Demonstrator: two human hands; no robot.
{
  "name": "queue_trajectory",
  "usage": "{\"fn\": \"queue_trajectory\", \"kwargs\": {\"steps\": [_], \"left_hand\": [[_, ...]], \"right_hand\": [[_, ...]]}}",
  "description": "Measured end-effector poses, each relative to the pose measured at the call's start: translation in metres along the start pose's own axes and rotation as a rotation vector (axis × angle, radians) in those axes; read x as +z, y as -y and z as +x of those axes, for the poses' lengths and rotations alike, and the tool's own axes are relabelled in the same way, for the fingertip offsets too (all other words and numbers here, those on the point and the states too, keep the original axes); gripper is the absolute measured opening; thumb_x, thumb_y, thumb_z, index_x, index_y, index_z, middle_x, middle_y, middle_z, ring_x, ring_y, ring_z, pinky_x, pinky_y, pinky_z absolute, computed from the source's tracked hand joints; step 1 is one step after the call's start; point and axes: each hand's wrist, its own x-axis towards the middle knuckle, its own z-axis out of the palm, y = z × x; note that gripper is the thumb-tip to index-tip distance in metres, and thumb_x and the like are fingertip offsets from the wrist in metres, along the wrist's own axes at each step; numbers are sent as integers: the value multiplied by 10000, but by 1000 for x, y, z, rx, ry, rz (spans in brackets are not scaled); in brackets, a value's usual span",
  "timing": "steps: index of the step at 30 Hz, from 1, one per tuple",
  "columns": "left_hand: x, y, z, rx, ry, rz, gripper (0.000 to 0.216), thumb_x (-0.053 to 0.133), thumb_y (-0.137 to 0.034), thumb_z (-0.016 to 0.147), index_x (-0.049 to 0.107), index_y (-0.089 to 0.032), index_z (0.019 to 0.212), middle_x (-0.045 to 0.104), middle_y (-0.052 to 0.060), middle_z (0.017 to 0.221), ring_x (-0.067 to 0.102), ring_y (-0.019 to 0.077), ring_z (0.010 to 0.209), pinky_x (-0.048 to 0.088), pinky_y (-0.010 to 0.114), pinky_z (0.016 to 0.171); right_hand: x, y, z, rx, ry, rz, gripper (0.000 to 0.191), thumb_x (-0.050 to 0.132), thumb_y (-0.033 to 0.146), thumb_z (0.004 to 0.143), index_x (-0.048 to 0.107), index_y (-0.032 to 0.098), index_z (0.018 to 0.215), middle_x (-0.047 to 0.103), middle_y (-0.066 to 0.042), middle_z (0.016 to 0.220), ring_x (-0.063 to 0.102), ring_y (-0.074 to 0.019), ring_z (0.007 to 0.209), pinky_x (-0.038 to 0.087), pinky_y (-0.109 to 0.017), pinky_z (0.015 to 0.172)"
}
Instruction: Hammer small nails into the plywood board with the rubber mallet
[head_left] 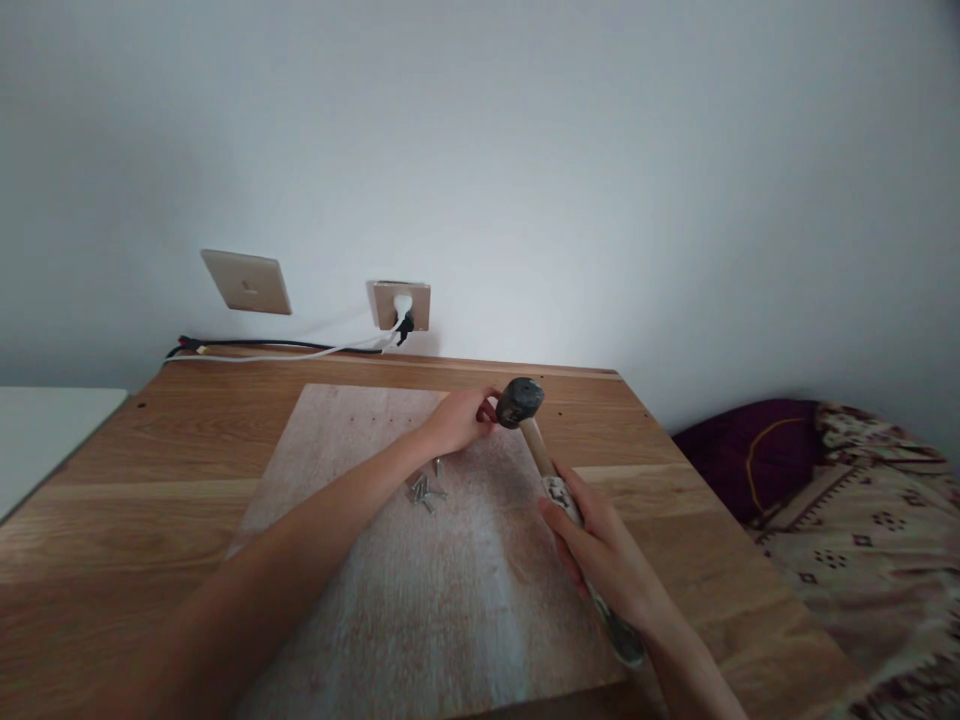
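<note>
My right hand (592,535) grips a mallet (537,445) by its worn, wrapped handle. The mallet's dark, rounded head is raised over the far right part of a pale, whitish wooden board (420,600). Close beside that head, my left hand (463,420) is closed in a pinch at the board's far side. Whatever its fingertips hold is hidden behind the fingers and the mallet head. Near my left wrist, several small silver nails or screws (424,490) lie in a loose pile on the board. Small dark marks run in a row along the board's far edge.
The board lies on a wooden table (675,540) against a white wall. Black and white cables (300,352) run along the back edge to a wall socket (401,305). A switch plate (247,282) is further left. Patterned fabric (862,530) lies at the right.
</note>
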Motion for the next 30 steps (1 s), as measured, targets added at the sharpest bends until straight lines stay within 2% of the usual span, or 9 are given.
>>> {"fn": "queue_trajectory", "kwargs": {"steps": [8, 19, 25, 30], "left_hand": [[0, 0, 0, 21, 3, 26, 559, 716, -67, 745, 686, -197, 1288, 809, 35, 996, 745, 197, 829, 540, 277, 771], [0, 1, 0, 30, 9, -22, 512, 716, -101, 789, 681, -177, 1294, 819, 54, 966, 752, 192, 823, 553, 283, 791], [2, 4, 0, 44, 8, -39, 508, 726, -106, 770, 692, -182, 1271, 813, 49, 1011, 738, 169, 777, 539, 258, 732], [1, 2, 0, 48, -8, -9, 483, 704, -75, 778, 706, -168, 1252, 813, 41, 938, 722, 171, 769, 531, 269, 751]], "right_hand": [[1, -2, -4, 41, -10, -15, 730, 556, 510, 961, 432, 152, 1586, 456, 98, 446, 442, -140, 341, 320, -211, 341], [3, -11, -6, 57, -33, -4, 730, 568, 511, 961, 419, 178, 1593, 480, 98, 456, 458, -140, 343, 342, -201, 337], [3, -12, -7, 63, -44, 10, 748, 570, 523, 955, 410, 182, 1601, 486, 95, 462, 466, -139, 344, 349, -200, 330], [5, -12, -9, 46, -39, 21, 743, 549, 526, 969, 401, 154, 1594, 476, 99, 455, 435, -131, 339, 356, -201, 341]]}}
